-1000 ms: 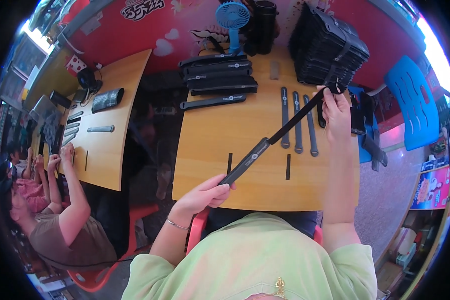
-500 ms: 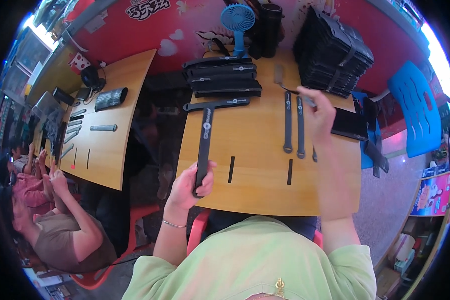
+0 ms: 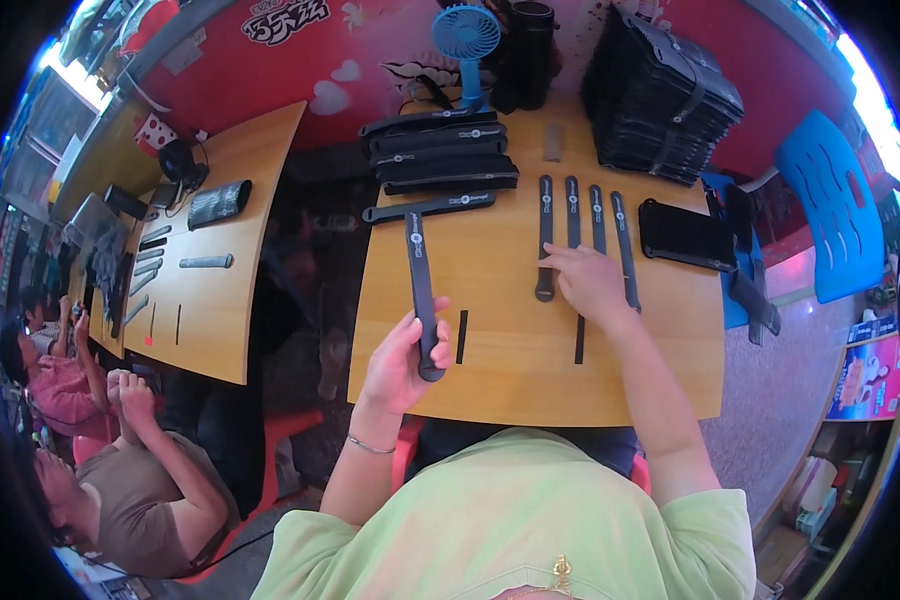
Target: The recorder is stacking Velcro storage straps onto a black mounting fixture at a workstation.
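Note:
My left hand (image 3: 402,362) is closed around the lower end of a black strap (image 3: 418,262) with a white mark. It stands tilted above the table's left part, its top overlapping a strap lying crosswise (image 3: 448,204). My right hand (image 3: 592,284) rests on the table with fingers stretched out, their tips touching the leftmost strap (image 3: 546,205) of a row. Beside it lie more black straps, a second (image 3: 572,212), a third (image 3: 597,222) and a fourth (image 3: 622,232). My right hand hides parts of the lower ends.
Black pouches (image 3: 450,172) are piled back left, near a blue fan (image 3: 467,38) and a black cylinder (image 3: 530,55). A tall black stack (image 3: 660,95) and a black case (image 3: 682,236) occupy the right. Co-workers sit at the left table (image 3: 228,325).
My right hand has come down leftward onto the table, and a strap now lies at the row's left end. My left hand has shifted slightly right with its strap.

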### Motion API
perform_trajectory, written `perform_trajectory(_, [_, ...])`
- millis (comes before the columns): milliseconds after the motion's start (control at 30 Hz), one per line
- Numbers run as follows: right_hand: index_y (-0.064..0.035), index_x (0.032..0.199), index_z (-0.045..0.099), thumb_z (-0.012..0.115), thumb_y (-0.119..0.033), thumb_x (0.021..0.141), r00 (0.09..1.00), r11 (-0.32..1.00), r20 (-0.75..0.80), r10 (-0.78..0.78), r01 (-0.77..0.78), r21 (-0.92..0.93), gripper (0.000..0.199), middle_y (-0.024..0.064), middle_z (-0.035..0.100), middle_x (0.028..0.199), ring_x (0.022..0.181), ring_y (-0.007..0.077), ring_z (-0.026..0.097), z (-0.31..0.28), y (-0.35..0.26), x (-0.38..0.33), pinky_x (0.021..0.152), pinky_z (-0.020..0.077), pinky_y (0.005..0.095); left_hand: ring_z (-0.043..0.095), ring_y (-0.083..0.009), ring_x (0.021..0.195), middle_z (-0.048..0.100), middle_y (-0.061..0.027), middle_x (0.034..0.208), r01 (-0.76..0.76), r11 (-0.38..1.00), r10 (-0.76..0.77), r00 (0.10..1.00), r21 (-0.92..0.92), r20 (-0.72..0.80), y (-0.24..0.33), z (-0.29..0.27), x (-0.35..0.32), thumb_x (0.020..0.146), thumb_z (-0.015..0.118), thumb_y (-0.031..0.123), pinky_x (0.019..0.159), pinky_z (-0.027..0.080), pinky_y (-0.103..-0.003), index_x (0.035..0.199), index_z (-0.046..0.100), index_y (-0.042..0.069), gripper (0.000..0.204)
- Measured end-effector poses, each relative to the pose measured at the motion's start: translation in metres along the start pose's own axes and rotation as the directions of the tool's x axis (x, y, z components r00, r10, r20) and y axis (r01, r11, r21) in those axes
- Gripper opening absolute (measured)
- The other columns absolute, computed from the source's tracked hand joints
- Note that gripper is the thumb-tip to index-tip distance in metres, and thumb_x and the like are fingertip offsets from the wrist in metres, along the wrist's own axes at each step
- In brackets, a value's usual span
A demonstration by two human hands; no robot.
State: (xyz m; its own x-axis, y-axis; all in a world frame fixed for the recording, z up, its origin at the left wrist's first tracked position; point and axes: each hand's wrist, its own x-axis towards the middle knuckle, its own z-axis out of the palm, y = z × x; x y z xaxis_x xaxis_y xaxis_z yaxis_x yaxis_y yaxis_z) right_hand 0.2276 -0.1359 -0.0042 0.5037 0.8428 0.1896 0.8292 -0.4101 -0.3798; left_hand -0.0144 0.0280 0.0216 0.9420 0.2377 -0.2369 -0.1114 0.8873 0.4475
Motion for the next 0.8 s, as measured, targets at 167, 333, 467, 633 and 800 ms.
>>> perform_trajectory(167, [-0.0126, 0.097, 0.068, 0.055, -0.004, 0.077, 0.999, 1.000, -0.036, -0.014, 0.014, 0.003, 0.026, 0.0015, 0.063, 0.118, 0.090, 0.0237, 0.060, 0.002, 0.005, -0.003, 0.078, 0.0505, 0.0341, 0.064, -0.0274, 0.084, 0.058, -0.0175, 0.107, -0.066, 0.970, 0.076, 0.996, 0.233, -0.036, -0.006, 0.030, 0.005, 0.100, 0.036, 0.023, 0.073, 0.056, -0.038, 0.137, 0.030, 0.003, 0.042])
perform_trajectory(333, [-0.0129, 0.098, 0.067, 0.055, -0.005, 0.079, 1.000, 1.000, -0.008, 0.017, -0.017, 0.001, 0.024, 0.0009, 0.061, 0.121, 0.097, 0.0236, 0.058, -0.003, 0.004, -0.004, 0.082, 0.0489, 0.0338, 0.063, -0.0302, 0.098, 0.056, -0.0198, 0.113, -0.045, 0.982, 0.014, 0.985, 0.181, 0.171, -0.010, 0.022, 0.009, 0.101, 0.034, 0.020, 0.072, 0.057, -0.037, 0.138, 0.028, 0.006, 0.040])
perform_trajectory(467, [-0.0141, 0.100, 0.066, 0.054, -0.008, 0.083, 0.999, 1.000, -0.029, -0.015, 0.014, -0.013, 0.021, 0.0000, 0.060, 0.121, 0.101, 0.0240, 0.057, -0.004, 0.006, -0.008, 0.084, 0.0483, 0.0344, 0.062, -0.0273, 0.099, 0.057, -0.0183, 0.112, -0.083, 0.981, 0.050, 0.981, 0.173, 0.187, -0.018, 0.027, 0.011, 0.100, 0.036, 0.017, 0.074, 0.057, -0.036, 0.137, 0.030, 0.005, 0.039])
perform_trajectory(633, [-0.0120, 0.104, 0.066, 0.057, -0.009, 0.083, 0.982, 0.992, -0.177, -0.066, 0.084, 0.099, 0.023, 0.0044, 0.061, 0.113, 0.096, 0.0242, 0.059, -0.017, -0.009, -0.012, 0.080, 0.0493, 0.0346, 0.061, -0.0279, 0.102, 0.057, -0.0166, 0.111, -0.107, 0.965, 0.076, 0.988, 0.240, 0.134, -0.022, 0.037, 0.013, 0.097, 0.042, 0.010, 0.080, 0.056, -0.035, 0.136, 0.032, 0.002, 0.041])
perform_trajectory(800, [-0.0141, 0.117, 0.062, 0.056, -0.007, 0.085, 0.987, 0.922, -0.161, -0.009, 0.071, 0.381, 0.034, 0.0102, 0.064, 0.092, 0.083, 0.0249, 0.063, -0.051, -0.065, -0.036, 0.071, 0.0508, 0.0346, 0.059, -0.0286, 0.106, 0.057, -0.0148, 0.113, -0.202, 0.943, 0.185, 0.979, 0.263, 0.087, -0.027, 0.038, 0.018, 0.095, 0.045, 0.002, 0.086, 0.055, -0.038, 0.134, 0.035, 0.003, 0.040])
